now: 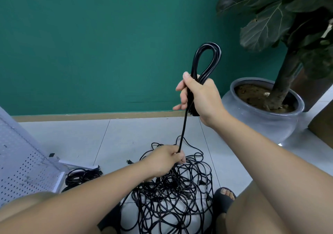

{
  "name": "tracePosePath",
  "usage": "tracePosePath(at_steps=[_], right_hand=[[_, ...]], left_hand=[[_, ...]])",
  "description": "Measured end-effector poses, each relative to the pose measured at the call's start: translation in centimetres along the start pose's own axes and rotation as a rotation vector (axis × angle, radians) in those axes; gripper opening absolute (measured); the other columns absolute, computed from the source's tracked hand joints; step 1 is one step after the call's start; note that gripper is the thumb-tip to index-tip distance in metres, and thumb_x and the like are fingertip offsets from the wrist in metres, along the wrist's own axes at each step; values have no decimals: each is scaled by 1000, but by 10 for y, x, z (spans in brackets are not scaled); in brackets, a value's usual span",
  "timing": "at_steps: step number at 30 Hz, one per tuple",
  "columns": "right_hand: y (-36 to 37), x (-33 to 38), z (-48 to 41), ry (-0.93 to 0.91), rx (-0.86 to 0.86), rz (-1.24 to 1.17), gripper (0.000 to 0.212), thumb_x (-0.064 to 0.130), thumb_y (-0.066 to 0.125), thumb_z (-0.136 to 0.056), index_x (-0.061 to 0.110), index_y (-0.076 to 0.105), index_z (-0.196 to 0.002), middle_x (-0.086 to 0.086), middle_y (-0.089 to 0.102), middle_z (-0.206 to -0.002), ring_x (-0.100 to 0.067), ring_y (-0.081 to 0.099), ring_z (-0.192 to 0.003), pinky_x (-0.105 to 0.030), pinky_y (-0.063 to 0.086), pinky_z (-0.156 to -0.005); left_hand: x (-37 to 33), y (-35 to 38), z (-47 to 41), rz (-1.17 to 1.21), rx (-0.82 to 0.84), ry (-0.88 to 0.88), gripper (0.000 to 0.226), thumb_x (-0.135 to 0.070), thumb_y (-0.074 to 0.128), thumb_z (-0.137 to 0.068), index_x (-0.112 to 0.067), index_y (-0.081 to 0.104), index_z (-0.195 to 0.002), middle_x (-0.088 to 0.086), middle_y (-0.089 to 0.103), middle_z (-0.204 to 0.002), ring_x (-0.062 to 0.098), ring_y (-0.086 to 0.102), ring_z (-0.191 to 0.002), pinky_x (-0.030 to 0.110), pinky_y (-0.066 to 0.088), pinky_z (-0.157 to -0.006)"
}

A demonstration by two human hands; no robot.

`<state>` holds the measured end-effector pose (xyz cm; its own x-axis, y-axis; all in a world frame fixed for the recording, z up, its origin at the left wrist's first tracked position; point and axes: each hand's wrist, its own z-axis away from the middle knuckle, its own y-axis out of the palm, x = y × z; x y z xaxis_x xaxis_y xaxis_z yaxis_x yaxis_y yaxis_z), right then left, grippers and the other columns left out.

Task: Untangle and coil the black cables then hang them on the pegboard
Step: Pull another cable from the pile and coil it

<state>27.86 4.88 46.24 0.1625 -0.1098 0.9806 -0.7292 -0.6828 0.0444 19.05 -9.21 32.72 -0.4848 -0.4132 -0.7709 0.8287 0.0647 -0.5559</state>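
Observation:
My right hand (200, 96) is raised in front of the green wall and grips a folded bundle of black cable (207, 57), whose loop sticks up above the fist. One strand (183, 131) runs taut from that bundle down to my left hand (165, 161), which pinches it just above a big tangled pile of black cables (171, 197) on the floor between my legs. A white pegboard (21, 161) leans at the left. A coiled black cable (81, 176) lies on the floor at its foot.
A large grey pot (261, 118) with a leafy plant (281, 21) stands at the right, close behind my right hand. My sandalled foot (225, 197) is beside the pile. A loose plug (129, 161) lies on the light floor tiles.

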Motion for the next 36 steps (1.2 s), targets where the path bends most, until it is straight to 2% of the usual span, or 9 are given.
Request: tracePosePath(at_steps=[4,7,11,18,21,24,28,31,36], right_hand=[[-11,1,-5,-40,-68,183,45,36,52,-113,5,67,-84,-11,55,-59,-26,53,-46,-47,62,-61],[-19,-4,-7,-75,-115,387,43,39,52,-112,9,65,-84,-6,59,-58,-23,56,-50,-45,58,-58],[-25,-12,-8,-100,-63,646,41,44,49,-112,17,63,-85,-4,59,-59,-20,51,-50,-52,57,-61],[-8,-26,1,-102,167,803,39,45,50,-111,22,67,-85,-1,61,-58,-19,58,-50,-45,57,-62],[3,-31,8,-52,299,767,42,42,53,-111,23,61,-75,1,60,-55,-15,56,-51,-36,48,-57],[15,-32,23,81,433,596,39,38,52,-111,16,71,-86,0,55,-55,-15,49,-45,-27,42,-50],[33,-24,42,300,468,165,81,77,27,-104,12,75,-105,-9,37,-54,-20,35,-41,-24,34,-44],[40,-16,50,355,442,79,99,92,16,-90,16,77,-108,-8,33,-54,-20,34,-42,-22,30,-44],[35,-18,53,230,590,246,77,79,35,-102,12,71,-114,-8,36,-54,-21,37,-42,-24,35,-45]], left_hand=[[-12,-6,7,-196,50,57,27,-33,48,-112,-23,68,-96,-2,80,-83,7,49,-48,28,42,-57],[-27,-13,21,-331,1,139,32,-37,45,-114,-22,68,-96,-2,66,-67,10,55,-56,30,49,-62],[-54,-37,48,-355,-108,220,33,-36,47,-113,-23,69,-92,-8,50,-58,6,43,-46,26,36,-52],[-84,-96,86,-170,-406,454,24,-36,72,-99,-25,66,-78,-10,54,-58,7,42,-53,24,35,-54],[-77,-109,82,-152,-423,489,19,-36,77,-97,-29,69,-80,-3,61,-64,17,53,-59,36,45,-61],[-75,-118,77,-165,-484,531,17,-33,81,-94,-26,74,-80,-8,62,-62,12,47,-55,29,38,-54],[-72,-130,70,-141,-656,592,21,-34,89,-86,-23,74,-77,-8,63,-66,12,55,-59,20,40,-57],[-70,-134,66,-119,-712,606,24,-37,92,-81,-23,74,-74,-5,63,-68,13,55,-61,24,44,-58],[-70,-133,66,-218,-766,668,29,-31,95,-76,-19,68,-74,-6,60,-72,15,55,-67,23,41,-61]])
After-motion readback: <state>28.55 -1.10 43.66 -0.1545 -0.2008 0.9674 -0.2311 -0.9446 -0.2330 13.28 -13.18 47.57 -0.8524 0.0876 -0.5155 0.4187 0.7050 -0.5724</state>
